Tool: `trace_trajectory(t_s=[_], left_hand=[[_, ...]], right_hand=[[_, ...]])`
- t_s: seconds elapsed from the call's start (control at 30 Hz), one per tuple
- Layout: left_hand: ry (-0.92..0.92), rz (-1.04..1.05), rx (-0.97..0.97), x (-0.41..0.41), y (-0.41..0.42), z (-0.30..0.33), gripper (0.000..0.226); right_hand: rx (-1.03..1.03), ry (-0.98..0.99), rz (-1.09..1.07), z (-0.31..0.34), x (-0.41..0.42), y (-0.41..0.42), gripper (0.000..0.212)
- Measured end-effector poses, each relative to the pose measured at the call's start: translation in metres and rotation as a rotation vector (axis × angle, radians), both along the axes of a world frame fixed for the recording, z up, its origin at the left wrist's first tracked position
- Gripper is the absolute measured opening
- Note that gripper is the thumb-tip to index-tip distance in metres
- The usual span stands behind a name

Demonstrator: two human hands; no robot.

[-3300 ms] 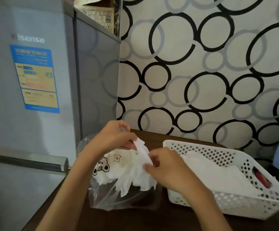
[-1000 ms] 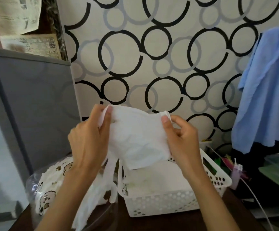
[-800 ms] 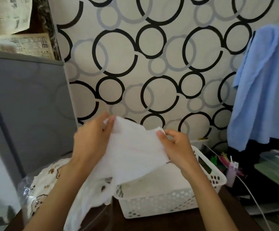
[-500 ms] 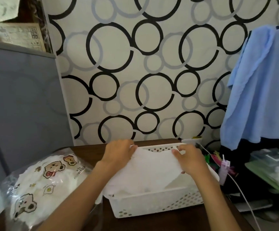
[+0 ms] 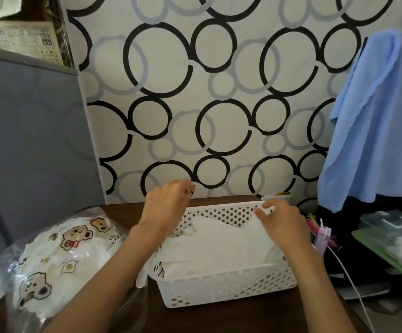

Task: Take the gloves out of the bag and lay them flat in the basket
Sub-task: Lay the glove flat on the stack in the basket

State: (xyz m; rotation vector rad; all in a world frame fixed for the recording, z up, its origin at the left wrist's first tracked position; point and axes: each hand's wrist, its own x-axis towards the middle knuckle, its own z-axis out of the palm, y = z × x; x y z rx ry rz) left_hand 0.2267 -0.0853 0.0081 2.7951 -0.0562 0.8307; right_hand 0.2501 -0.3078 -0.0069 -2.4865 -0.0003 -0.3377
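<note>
Two hands over the basket, gloves inside

Two bare hands hover at the white perforated basket (image 5: pixel 226 288) on the dark wood surface (image 5: pixel 243 318). Left hand (image 5: pixel 168 207) is raised above the basket's far-left corner, fingers loosely bent, grip released, holding nothing that shows. Right hand (image 5: pixel 282 224) sits at the far-right part of the basket, fingers fairly straight, fingertips at the far rim and palm over the top glove; grip looks released, not pinching. Whether the palm actually touches the glove, cannot tell.

White gloves (image 5: pixel 219 248) lie stacked roughly flat inside the basket, top one a bit wrinkled, with one edge spilling over the basket's left wall. Clear plastic bag (image 5: pixel 58 258) printed with cartoon bears and a fried egg lies on the surface left of the basket, just beside it, bulging with more white gloves.

Grey fridge (image 5: pixel 31 140) stands at left, with newspaper-covered stuff (image 5: pixel 22 42) on top. Wall (image 5: pixel 207 104) behind has black and grey circle wallpaper. Blue cloth (image 5: pixel 375 121) hangs at right. Below it, a green tray (image 5: pixel 365 239) with items, some colourful small bits beside the basket's right side, and a white cable (image 5: pixel 349 275) trailing down.
</note>
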Motion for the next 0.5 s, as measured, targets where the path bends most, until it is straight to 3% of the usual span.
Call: trace_trajectory(t_s=[0.1,0.13,0.2,0.33,0.5], left_hand=[[0.452,-0.208,-0.058,-0.025,0.000,0.002,0.047],[0.614,-0.263,-0.022,-0.031,-0.004,-0.001,0.064],[0.827,-0.298,0.129,-0.035,-0.010,-0.015,0.087],[0.895,-0.250,0.318,-0.022,-0.010,-0.039,0.095],[0.946,-0.211,0.380,-0.011,-0.003,-0.044,0.097]], right_hand=[[-0.072,-0.150,0.061,0.010,-0.003,0.001,0.029],[-0.077,-0.136,0.145,0.011,-0.003,0.003,0.032],[-0.087,0.086,0.349,0.010,-0.006,0.011,0.043],[-0.434,0.581,0.486,-0.005,-0.007,0.017,0.074],[-0.546,0.698,0.505,-0.015,-0.002,0.021,0.078]])
